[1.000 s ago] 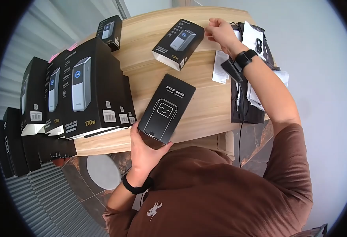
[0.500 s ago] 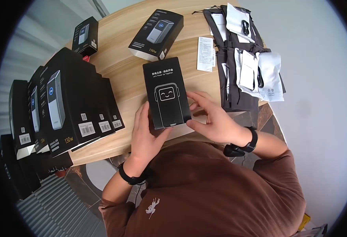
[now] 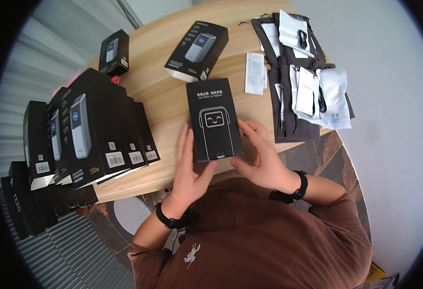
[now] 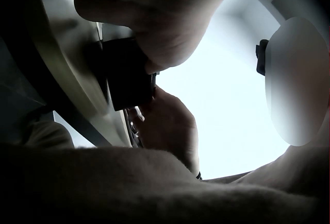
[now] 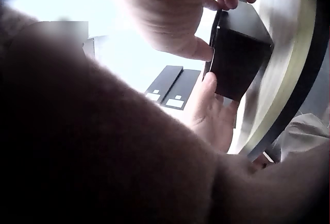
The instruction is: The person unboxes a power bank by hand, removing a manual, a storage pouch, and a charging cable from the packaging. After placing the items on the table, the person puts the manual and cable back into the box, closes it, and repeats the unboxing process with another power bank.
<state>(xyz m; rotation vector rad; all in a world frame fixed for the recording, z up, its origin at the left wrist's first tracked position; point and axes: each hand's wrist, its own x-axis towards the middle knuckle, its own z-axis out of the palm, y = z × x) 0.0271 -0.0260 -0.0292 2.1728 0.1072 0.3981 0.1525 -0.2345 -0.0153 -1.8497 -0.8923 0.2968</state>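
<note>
A black box [image 3: 215, 130] with a white-line smiling face on its lid is near the table's front edge. My left hand [image 3: 188, 166] holds it from the left, its long fingers along the side and the thumb by the near edge. From the right my right hand [image 3: 264, 164] holds the opposite side, fingers bent against it and thumb at the near corner. In the right wrist view both thumbs meet the lid edge of the black box [image 5: 240, 54]. Dark in the left wrist view, the box [image 4: 121, 74] sits between the two hands.
Several black 130w boxes [image 3: 117, 120] stand at the left. Another printed box [image 3: 197, 50] lies just beyond the held one, and a smaller-looking one [image 3: 114, 52] is at the back left. Dark pouches [image 3: 295, 132] with white packets, cables and a printed leaflet [image 3: 255, 72] lie at the right.
My right hand has come down from the far box to the held box's right side. The box, tilted in my left hand before, now stands straighter between both hands.
</note>
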